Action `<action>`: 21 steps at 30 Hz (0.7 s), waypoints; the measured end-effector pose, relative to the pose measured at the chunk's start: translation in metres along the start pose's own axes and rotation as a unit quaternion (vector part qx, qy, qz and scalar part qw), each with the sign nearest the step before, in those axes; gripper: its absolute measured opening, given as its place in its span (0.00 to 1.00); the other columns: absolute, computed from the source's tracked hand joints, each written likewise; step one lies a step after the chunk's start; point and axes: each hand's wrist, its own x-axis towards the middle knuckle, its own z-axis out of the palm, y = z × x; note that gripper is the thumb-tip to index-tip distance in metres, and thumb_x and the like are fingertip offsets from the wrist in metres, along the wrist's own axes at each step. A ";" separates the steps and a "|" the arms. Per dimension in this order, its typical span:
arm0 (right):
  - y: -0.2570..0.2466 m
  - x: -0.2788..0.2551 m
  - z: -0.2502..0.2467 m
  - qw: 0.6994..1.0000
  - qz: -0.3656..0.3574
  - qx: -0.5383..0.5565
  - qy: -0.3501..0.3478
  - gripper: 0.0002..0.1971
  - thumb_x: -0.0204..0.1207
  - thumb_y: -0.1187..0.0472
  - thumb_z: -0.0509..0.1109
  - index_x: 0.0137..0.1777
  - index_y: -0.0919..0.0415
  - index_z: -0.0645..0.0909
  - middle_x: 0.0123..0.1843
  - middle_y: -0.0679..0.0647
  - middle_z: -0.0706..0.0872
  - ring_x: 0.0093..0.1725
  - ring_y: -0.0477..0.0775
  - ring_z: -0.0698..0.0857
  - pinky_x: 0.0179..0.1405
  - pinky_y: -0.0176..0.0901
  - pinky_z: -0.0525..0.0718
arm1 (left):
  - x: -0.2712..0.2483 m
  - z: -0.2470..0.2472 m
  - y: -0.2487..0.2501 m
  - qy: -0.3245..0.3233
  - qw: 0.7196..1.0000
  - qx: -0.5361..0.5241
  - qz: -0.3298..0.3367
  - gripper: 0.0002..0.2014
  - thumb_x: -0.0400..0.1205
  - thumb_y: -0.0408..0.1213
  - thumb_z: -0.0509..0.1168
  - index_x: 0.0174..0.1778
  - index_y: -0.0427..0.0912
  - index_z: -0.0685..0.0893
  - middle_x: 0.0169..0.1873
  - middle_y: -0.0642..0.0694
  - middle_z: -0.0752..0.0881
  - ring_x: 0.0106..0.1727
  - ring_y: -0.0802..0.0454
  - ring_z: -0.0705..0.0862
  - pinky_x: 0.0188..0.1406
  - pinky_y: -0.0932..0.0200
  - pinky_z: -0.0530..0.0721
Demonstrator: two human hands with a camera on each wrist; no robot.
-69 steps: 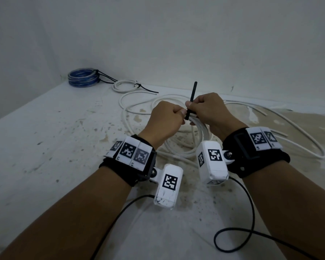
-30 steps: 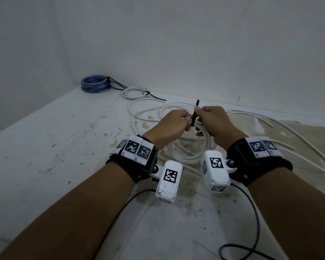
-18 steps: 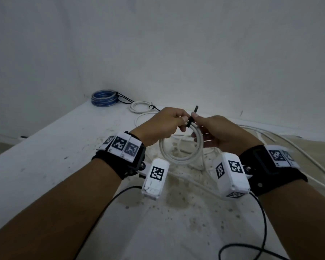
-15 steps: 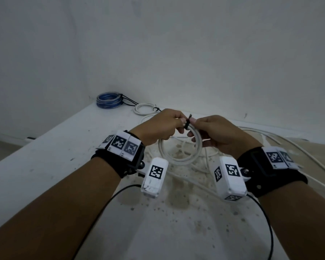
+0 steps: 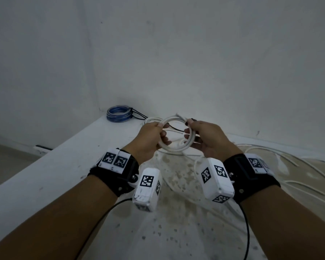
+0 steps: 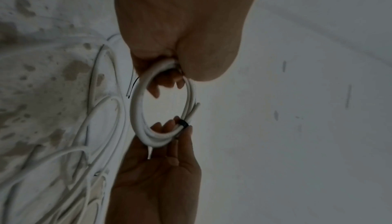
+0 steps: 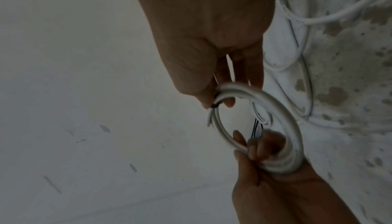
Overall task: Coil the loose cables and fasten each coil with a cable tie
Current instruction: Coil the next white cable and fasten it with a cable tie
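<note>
I hold a small white cable coil (image 5: 176, 120) in the air above the table, one hand on each side. My left hand (image 5: 160, 132) grips the coil's left side with its fingers curled through the ring (image 6: 137, 110). My right hand (image 5: 188, 130) pinches the right side at the black cable tie (image 6: 183, 124), which is wrapped tight round the strands (image 7: 214, 105). Two short white cable ends stick out beside the tie. In the right wrist view the coil (image 7: 292, 123) runs down into the left hand's fingers (image 7: 252, 149).
A tied blue coil (image 5: 118, 113) lies in the table's far corner, with a tied white coil (image 5: 151, 120) beside it. Loose white cable (image 5: 270, 156) sprawls over the stained table (image 5: 176, 231) under and to the right of my hands. The table's left edge (image 5: 45, 162) drops off.
Both hands have lifted the coil off the table and turned its ring towards me. The tie's long upright tail no longer shows. The hands have moved apart to opposite sides.
</note>
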 end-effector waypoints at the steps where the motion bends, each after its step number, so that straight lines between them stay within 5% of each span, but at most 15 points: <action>1: 0.002 0.003 0.003 0.999 0.023 -0.015 -0.017 0.08 0.81 0.57 0.72 0.49 0.61 0.88 0.42 0.56 0.90 0.37 0.51 0.86 0.35 0.42 0.87 | 0.004 -0.003 0.000 0.024 1.000 -0.013 -0.001 0.16 0.92 0.35 0.52 0.46 0.36 0.83 0.29 0.46 0.72 0.27 0.54 0.72 0.34 0.58 0.82; 5: 0.014 0.019 0.011 0.995 0.073 0.006 -0.074 0.06 0.80 0.61 0.72 0.48 0.63 0.88 0.43 0.56 0.92 0.38 0.48 0.86 0.31 0.33 0.82 | 0.022 -0.021 0.005 0.075 0.996 -0.024 -0.034 0.14 0.90 0.33 0.56 0.45 0.34 0.84 0.29 0.45 0.74 0.26 0.55 0.71 0.23 0.64 0.81; 7: 0.017 0.034 0.018 0.996 0.066 0.025 -0.056 0.06 0.81 0.64 0.70 0.46 0.66 0.86 0.39 0.57 0.91 0.37 0.49 0.86 0.32 0.34 0.84 | 0.029 -0.030 0.006 0.075 0.995 -0.027 -0.058 0.11 0.88 0.36 0.60 0.51 0.33 0.84 0.35 0.43 0.79 0.33 0.52 0.78 0.35 0.60 0.87; 11: 0.014 0.087 0.040 0.997 0.044 0.069 0.018 0.09 0.82 0.66 0.69 0.42 0.69 0.82 0.36 0.61 0.86 0.34 0.52 0.84 0.28 0.40 0.87 | 0.041 -0.049 -0.001 0.102 0.990 0.016 -0.099 0.12 0.87 0.48 0.61 0.58 0.43 0.78 0.47 0.45 0.79 0.54 0.46 0.80 0.64 0.47 0.81; 14: 0.021 0.128 0.063 0.999 0.006 0.011 0.029 0.10 0.86 0.64 0.62 0.42 0.61 0.77 0.44 0.59 0.84 0.33 0.48 0.82 0.26 0.33 0.84 | 0.045 -0.057 -0.014 0.134 0.984 -0.003 -0.120 0.17 0.88 0.46 0.61 0.70 0.42 0.72 0.47 0.45 0.77 0.52 0.47 0.80 0.62 0.48 0.81; 16: 0.025 0.150 0.078 0.999 -0.008 -0.027 0.037 0.08 0.87 0.63 0.60 0.48 0.61 0.78 0.59 0.63 0.86 0.37 0.51 0.85 0.24 0.29 0.81 | 0.045 -0.061 -0.020 0.153 0.980 -0.017 -0.125 0.20 0.88 0.45 0.60 0.74 0.39 0.70 0.46 0.44 0.76 0.46 0.49 0.81 0.58 0.50 0.84; 19: 0.030 0.181 0.081 0.970 -0.024 -0.236 0.051 0.13 0.85 0.57 0.64 0.63 0.66 0.79 0.67 0.65 0.84 0.59 0.63 0.86 0.43 0.37 0.83 | 0.047 -0.066 -0.019 0.154 0.978 -0.033 -0.136 0.20 0.88 0.45 0.61 0.74 0.41 0.70 0.48 0.44 0.76 0.45 0.49 0.83 0.58 0.49 0.85; 21: 0.036 0.194 0.079 0.933 -0.050 -0.354 0.038 0.16 0.83 0.54 0.68 0.60 0.67 0.82 0.62 0.65 0.86 0.60 0.64 0.85 0.53 0.46 0.81 | 0.049 -0.068 -0.017 0.149 0.977 -0.037 -0.146 0.20 0.88 0.45 0.62 0.74 0.42 0.71 0.49 0.45 0.76 0.46 0.48 0.83 0.58 0.48 0.85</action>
